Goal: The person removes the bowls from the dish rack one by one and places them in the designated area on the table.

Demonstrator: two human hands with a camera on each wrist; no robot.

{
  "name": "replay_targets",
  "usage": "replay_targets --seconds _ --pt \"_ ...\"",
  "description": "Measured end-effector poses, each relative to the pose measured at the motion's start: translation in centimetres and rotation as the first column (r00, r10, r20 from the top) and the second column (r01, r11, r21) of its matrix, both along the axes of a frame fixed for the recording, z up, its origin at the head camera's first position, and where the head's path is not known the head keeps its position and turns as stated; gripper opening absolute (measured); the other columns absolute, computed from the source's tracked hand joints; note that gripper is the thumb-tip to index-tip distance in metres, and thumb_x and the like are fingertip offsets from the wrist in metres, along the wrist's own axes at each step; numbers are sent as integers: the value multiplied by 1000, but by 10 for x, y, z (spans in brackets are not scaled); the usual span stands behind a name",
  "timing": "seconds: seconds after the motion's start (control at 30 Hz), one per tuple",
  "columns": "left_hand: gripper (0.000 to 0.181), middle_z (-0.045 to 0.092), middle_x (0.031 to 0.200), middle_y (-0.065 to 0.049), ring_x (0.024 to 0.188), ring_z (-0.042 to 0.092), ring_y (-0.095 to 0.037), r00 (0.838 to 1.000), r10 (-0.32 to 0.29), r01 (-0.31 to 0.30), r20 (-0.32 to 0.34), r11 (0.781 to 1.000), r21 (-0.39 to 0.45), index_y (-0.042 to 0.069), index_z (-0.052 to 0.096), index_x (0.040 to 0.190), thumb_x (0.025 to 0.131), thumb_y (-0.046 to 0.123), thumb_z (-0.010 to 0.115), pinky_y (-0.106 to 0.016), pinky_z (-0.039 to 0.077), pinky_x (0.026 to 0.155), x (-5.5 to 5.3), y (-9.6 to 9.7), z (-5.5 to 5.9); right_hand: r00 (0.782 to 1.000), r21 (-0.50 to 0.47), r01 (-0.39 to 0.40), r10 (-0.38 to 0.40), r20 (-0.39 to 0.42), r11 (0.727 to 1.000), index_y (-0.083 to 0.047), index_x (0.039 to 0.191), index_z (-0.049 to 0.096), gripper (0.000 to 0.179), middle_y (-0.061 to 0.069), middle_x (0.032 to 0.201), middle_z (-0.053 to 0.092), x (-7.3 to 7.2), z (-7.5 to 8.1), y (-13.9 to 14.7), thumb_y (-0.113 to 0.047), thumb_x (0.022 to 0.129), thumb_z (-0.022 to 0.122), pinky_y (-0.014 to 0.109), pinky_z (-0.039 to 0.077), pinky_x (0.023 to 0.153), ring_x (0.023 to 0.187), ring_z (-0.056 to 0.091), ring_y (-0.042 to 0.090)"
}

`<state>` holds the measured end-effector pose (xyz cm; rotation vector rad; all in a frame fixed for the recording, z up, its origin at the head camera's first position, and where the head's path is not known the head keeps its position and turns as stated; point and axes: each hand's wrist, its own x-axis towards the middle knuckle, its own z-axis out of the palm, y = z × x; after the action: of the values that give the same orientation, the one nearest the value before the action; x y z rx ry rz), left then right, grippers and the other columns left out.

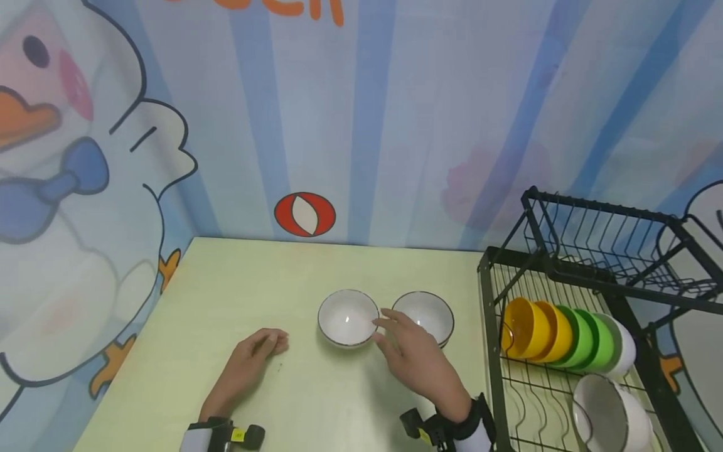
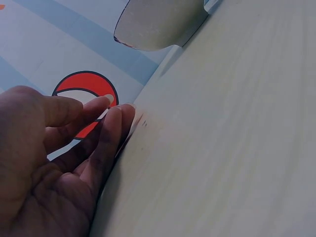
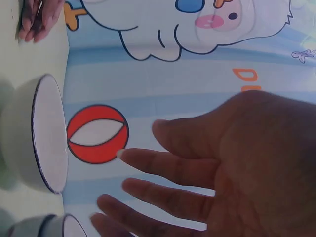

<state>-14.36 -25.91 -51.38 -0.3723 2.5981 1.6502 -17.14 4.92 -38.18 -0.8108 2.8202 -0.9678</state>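
A white bowl (image 1: 347, 318) with a thin dark rim sits upright near the middle of the table. Just right of it stands a nested stack of similar white bowls (image 1: 419, 307), partly covered by my right hand (image 1: 420, 364). That hand hovers with its fingers spread, fingertips right at the single bowl's right rim in the head view. In the right wrist view, nothing lies between the thumb and fingers. My left hand (image 1: 248, 361) rests on the table to the left of the bowl, fingers loosely bent and holding nothing.
A black wire dish rack (image 1: 491, 351) with an upper tier stands at the right. Yellow bowls (image 1: 522, 329), green bowls (image 1: 576, 339) and a white bowl (image 1: 624, 345) line up in it, with a larger white bowl (image 1: 638, 417) nearer me. A printed cartoon backdrop (image 1: 418, 125) borders the table's back edge.
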Motion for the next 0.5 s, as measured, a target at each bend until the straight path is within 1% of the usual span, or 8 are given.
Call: replay_targets --seconds 0.1,0.2,0.3,0.37,0.43,0.5 --pt "37 72 123 -3 124 63 -24 1000 -4 4 -15 1000 3 15 63 127 106 38 43 -54 33 120 -3 0 0 996 -30 72 -74 -58 997 -4 123 67 28 16 141 58 -3 3 8 -19 100 59 50 56 94 124 61 35" --pt "34 72 122 -4 122 64 -23 1000 -4 4 -26 1000 15 14 64 126 107 35 44 -52 35 119 -5 1 -2 987 -64 135 -140 -82 989 -6 122 68 27 13 139 59 -5 5 16 -19 99 61 46 58 89 120 63 32" --pt "34 72 121 -5 120 65 -23 1000 -13 13 -26 1000 28 13 63 126 107 33 44 -50 37 118 -5 0 -3 980 -112 167 -178 -92 980 -7 121 69 25 13 136 62 -5 4 23 -17 98 62 45 59 90 119 64 32" --pt "35 72 121 -5 120 66 -22 1000 -20 20 -24 999 30 13 63 126 107 34 43 -50 38 118 -3 -1 -3 974 -160 182 -200 -105 970 -8 120 69 24 11 133 64 -4 1 27 -15 98 62 43 60 90 117 65 30" --pt "36 72 122 -5 120 66 -22 999 -25 25 -22 1000 16 13 62 127 107 36 43 -51 38 118 -3 -2 -3 966 -206 187 -218 -139 960 -9 119 68 22 9 129 66 -3 -1 33 -14 98 63 42 61 86 111 68 28" --pt "37 72 122 -6 120 66 -23 999 -27 27 -25 1000 6 13 62 128 107 37 42 -52 37 118 -3 -1 -3 953 -242 191 -239 -186 951 -9 117 68 21 8 125 68 -4 -4 40 -11 97 64 39 62 84 108 69 26"
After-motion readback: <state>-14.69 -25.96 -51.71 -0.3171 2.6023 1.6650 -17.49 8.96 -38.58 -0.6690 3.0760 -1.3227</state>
